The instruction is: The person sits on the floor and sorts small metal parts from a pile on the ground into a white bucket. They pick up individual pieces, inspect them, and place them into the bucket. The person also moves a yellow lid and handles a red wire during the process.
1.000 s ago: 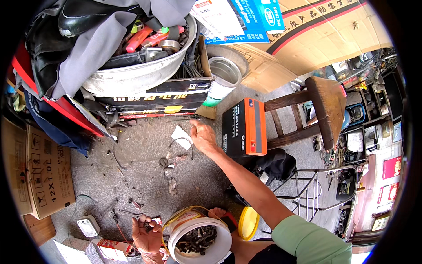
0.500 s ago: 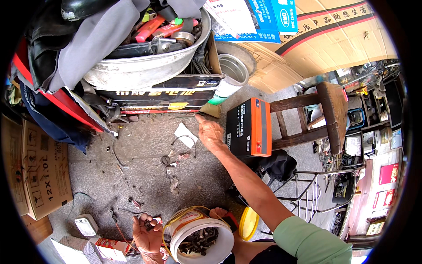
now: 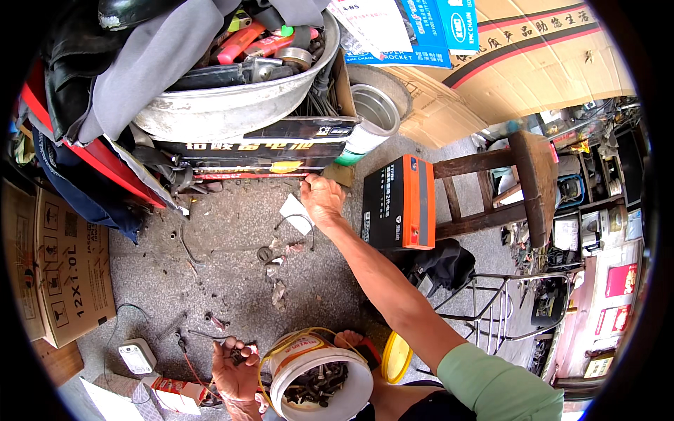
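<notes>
My right hand (image 3: 323, 200) reaches forward to the floor at the foot of a black cardboard box (image 3: 246, 151). Its thumb and fingers are pinched together; whatever is between them is too small to make out. Low in the view, my left hand (image 3: 235, 372) is palm up with curled fingers around small dark metal parts (image 3: 240, 356). Right beside it stands a white bucket (image 3: 359, 393), tilted toward me, with many dark bolts (image 3: 319, 384) inside. A white scrap of paper (image 3: 295, 212) and a black ring (image 3: 264, 255) lie on the floor near my right hand.
A black and orange battery box (image 3: 398, 203) stands right of my right hand, against a wooden stool (image 3: 530, 186). A large metal basin (image 3: 232, 112) of tools sits on the black box. A yellow lid (image 3: 397, 356) is beside the bucket. Wires and scraps litter the floor.
My right hand has shifted slightly left and its extended finger has drawn into a pinch at the box's foot. My left hand stays by the bucket, its fingers moving slightly.
</notes>
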Action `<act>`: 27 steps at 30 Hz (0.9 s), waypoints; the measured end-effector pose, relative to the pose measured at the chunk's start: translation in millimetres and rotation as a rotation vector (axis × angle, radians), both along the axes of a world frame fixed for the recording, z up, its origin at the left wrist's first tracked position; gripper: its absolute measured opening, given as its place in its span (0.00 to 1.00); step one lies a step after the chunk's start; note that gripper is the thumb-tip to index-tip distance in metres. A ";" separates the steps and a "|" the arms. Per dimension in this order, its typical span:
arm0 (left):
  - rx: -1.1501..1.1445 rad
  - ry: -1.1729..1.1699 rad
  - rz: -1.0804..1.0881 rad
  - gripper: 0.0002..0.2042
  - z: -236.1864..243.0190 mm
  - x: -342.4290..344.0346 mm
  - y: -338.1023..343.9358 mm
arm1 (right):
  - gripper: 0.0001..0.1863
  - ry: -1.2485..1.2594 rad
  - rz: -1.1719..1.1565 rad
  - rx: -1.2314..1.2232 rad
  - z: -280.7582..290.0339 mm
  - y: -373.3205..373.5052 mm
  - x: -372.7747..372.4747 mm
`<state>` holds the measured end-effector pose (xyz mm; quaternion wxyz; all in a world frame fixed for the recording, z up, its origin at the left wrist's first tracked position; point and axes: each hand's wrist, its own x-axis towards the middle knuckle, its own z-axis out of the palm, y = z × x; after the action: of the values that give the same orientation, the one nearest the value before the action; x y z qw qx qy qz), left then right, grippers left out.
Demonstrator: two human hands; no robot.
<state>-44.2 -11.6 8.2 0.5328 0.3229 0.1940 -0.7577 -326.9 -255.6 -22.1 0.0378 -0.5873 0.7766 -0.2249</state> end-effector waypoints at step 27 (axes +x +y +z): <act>-0.013 0.016 -0.023 0.20 -0.8 2.1 -2.6 | 0.06 -0.466 0.828 0.440 79.6 77.8 105.4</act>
<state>-42.2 -14.2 7.4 0.5245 0.3157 0.1894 -0.7677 -221.5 -177.8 57.5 0.4180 -0.7574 0.4794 -0.1474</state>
